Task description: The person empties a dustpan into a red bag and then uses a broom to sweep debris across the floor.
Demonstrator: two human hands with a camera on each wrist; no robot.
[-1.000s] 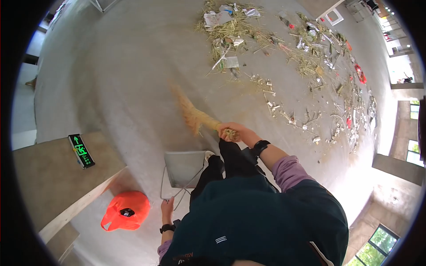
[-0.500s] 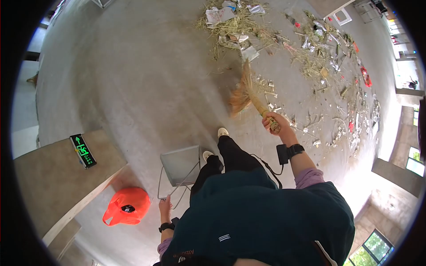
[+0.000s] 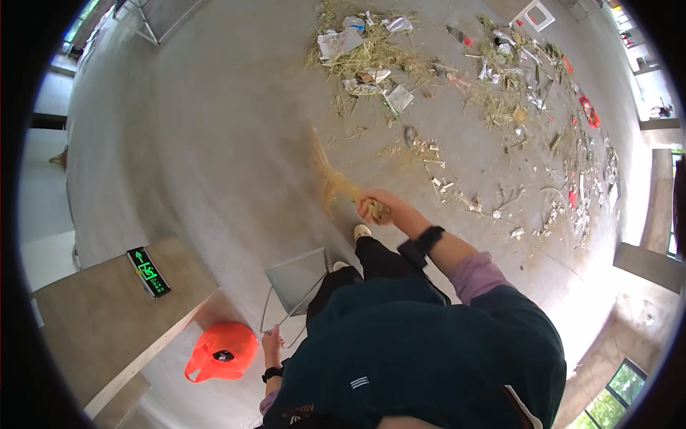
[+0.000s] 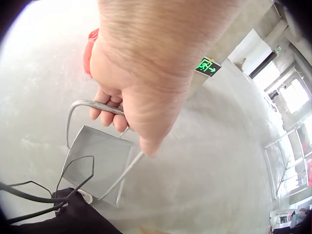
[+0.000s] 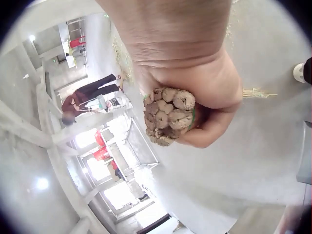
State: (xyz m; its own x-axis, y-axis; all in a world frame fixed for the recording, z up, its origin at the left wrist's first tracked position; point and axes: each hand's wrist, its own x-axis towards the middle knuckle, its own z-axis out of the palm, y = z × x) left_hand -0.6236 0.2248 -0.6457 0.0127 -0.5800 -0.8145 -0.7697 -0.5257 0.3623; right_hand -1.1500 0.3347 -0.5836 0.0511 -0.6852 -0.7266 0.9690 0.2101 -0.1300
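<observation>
My right hand (image 3: 389, 207) grips the bundled handle of a straw broom (image 3: 336, 184), whose blurred bristles fan out to the left over the concrete floor. The stalk ends of the broom handle (image 5: 168, 114) poke out of my fist in the right wrist view. Low on the left, my left hand (image 3: 271, 344) holds the bent metal handle of a grey dustpan (image 3: 296, 279), with fingers (image 4: 107, 117) hooked round the bar. The dustpan's pan lies beside my feet, close to a shoe (image 3: 362, 232).
Straw and scrap litter (image 3: 364, 57) lies ahead, with more rubbish (image 3: 543, 143) spread along the right. A red plastic bag (image 3: 225, 350) stands left of my left hand, near a pillar with a green exit sign (image 3: 148, 272). Another person (image 5: 87, 97) is in the background.
The broom swings right toward the litter, then back left to its present place with my right hand. My left hand keeps hold of the dustpan, and the head view shifts slightly.
</observation>
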